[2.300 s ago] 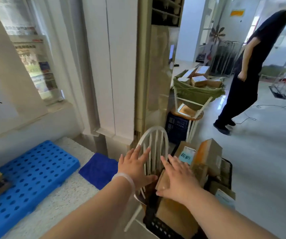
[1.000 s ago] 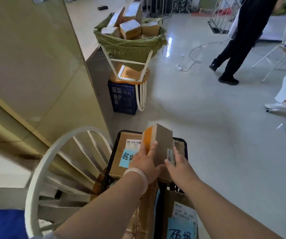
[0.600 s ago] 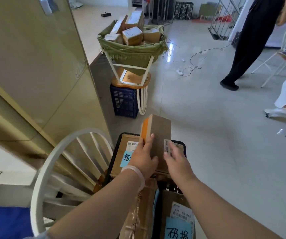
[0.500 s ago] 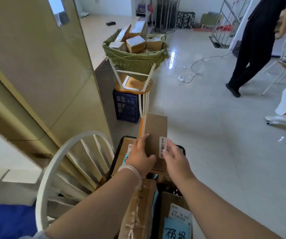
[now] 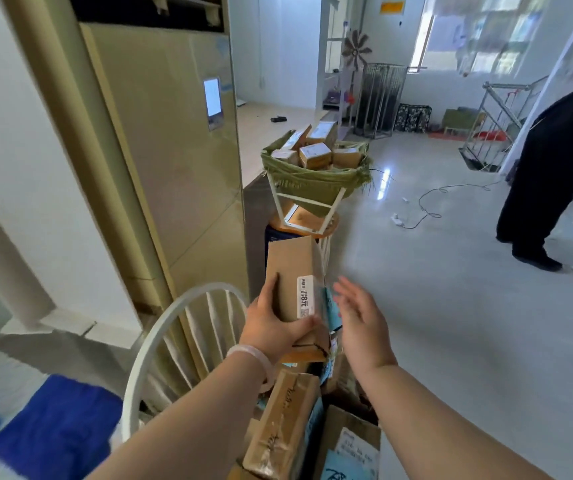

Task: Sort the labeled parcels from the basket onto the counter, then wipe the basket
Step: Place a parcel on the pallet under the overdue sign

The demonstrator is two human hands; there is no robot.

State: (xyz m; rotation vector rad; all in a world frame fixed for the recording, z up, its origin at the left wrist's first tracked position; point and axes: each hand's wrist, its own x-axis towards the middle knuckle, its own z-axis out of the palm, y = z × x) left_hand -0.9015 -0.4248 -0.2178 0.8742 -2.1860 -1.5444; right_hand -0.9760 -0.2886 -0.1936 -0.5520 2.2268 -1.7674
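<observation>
View: head camera
Left hand (image 5: 271,327): curled round the lower end of the brown parcel (image 5: 292,268), thumb laid across its front.
Brown parcel: held upright above the other parcels (image 5: 278,424); a white sticker (image 5: 305,296) is seen on its face.
Right hand (image 5: 357,317): fingers spread and relaxed just beside the parcel, nothing held.
Chair back (image 5: 160,341): white, seen left of the parcels.
</observation>
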